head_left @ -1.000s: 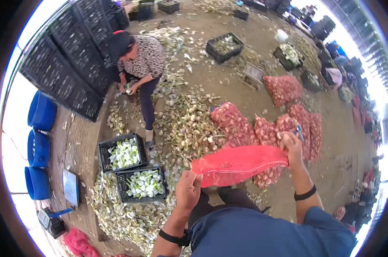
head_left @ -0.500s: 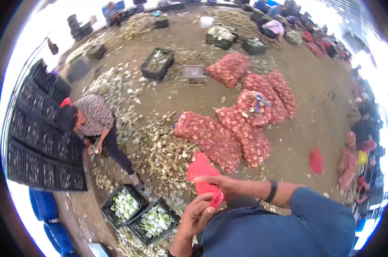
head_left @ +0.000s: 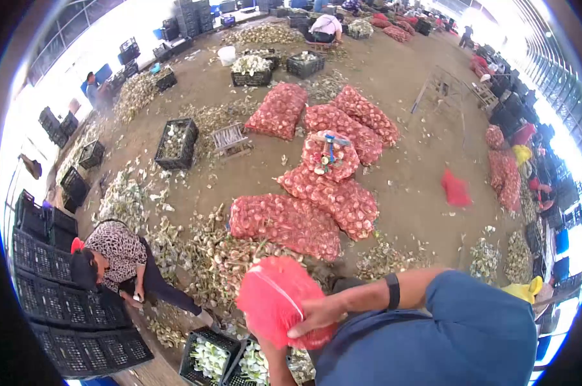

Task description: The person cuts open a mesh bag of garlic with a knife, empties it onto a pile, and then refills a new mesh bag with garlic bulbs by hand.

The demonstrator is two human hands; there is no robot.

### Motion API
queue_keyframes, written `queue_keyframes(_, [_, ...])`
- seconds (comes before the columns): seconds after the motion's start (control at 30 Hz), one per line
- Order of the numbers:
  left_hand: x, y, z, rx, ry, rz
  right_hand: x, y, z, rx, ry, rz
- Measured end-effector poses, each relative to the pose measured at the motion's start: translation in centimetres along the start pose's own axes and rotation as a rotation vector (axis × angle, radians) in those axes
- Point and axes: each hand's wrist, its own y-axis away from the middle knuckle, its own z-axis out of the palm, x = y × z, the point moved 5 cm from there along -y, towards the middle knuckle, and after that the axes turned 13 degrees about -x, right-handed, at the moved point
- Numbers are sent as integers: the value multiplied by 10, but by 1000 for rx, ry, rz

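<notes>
A red mesh bag (head_left: pixel 272 289), puffed out and with a pale cord running across it, is in front of my body. My right hand (head_left: pixel 311 320), a black band on its wrist, grips the near right side of the bag with the thumb lying over the mesh. From below, my left hand (head_left: pixel 273 354) reaches up to the bag, which hides its fingers. Just beyond lies a filled mesh sack of garlic bulbs (head_left: pixel 284 224), with loose garlic and stalks (head_left: pixel 207 257) beside it.
More garlic sacks (head_left: pixel 342 199) lie ahead, one with a blue-handled tool (head_left: pixel 330 148) on top. At left, a person in a patterned top (head_left: pixel 120 248) works beside stacked black crates (head_left: pixel 72 302). Crates of pale trimmings (head_left: pixel 209 360) stand near my feet. Another red bag (head_left: pixel 456 188) lies right.
The red mesh bag has gone from bunched up to spread wide and puffed out. My right hand has moved onto its side, and my left hand has gone behind it. My view has turned right.
</notes>
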Motion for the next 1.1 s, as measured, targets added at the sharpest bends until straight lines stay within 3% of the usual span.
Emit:
queue_keyframes(0.03, [-61,8,24,-25,451,-112,0,7,15,-138,-252,19])
queue_keyframes(0.07, [-72,3,30,-22,901,-214,-3,11,23,-286,-476,26])
queue_keyframes(0.1, [-80,1,34,98,1280,-307,6,17,16,-168,-458,45])
queue_keyframes(0.13, [-81,-1,31,102,1270,-308,17,25,12,-173,-462,37])
queue_keyframes(0.2, [-20,-6,-10,117,593,-225,44,47,-15,163,-359,40])
queue_keyframes(0.23, [-2,-5,-15,120,598,-219,55,55,-18,153,-369,36])
queue_keyframes(0.3, [32,-6,8,36,686,-236,59,72,-34,335,-79,-134])
queue_keyframes(0.33, [50,-7,27,-54,784,-240,64,77,-35,326,-100,-141])
queue_keyframes(0.4, [72,-12,59,-136,859,-255,74,84,-29,-106,-280,191])
queue_keyframes(0.43, [82,-19,81,-299,760,-221,88,91,-34,-116,-290,175])
queue_keyframes(0.53, [110,-34,159,-793,452,-131,144,162,-82,178,-331,191])
queue_keyframes(0.57, [126,-41,180,-797,441,-145,166,194,-105,278,-348,201])
queue_keyframes(0.6, [143,-48,196,-671,515,-233,173,177,-122,376,-365,214])
queue_keyframes(0.63, [154,-54,211,-538,586,-320,218,268,-135,472,-381,231])
queue_keyframes(0.67, [153,-52,231,-534,578,-337,243,302,-152,564,-396,250])
queue_keyframes(0.7, [140,-45,248,-523,526,-446,286,386,-161,656,-412,271])
queue_keyframes(0.77, [148,-39,272,-509,371,-628,315,421,-245,845,-451,309])
queue_keyframes(0.8, [129,-22,287,-503,349,-639,345,485,-276,949,-473,331])
queue_keyframes(0.83, [136,-15,299,-491,423,-727,359,503,-281,1053,-488,357])
queue_keyframes(0.87, [143,-9,310,-473,503,-814,328,547,-304,1276,-436,253])
queue_keyframes(0.9, [147,-6,318,-472,500,-826,394,611,-314,1148,-912,449])
queue_keyframes(0.93, [148,-6,326,-551,431,-788,375,657,-346,1531,-256,354])
queue_keyframes(1.0, [160,-12,333,-626,356,-756,410,751,-375,1678,-438,512])
queue_keyframes(1.07, [174,-28,336,-644,340,-799,322,759,-402,1721,-96,407])
queue_keyframes(1.1, [174,-33,336,-606,382,-757,325,765,-410,1728,-104,408])
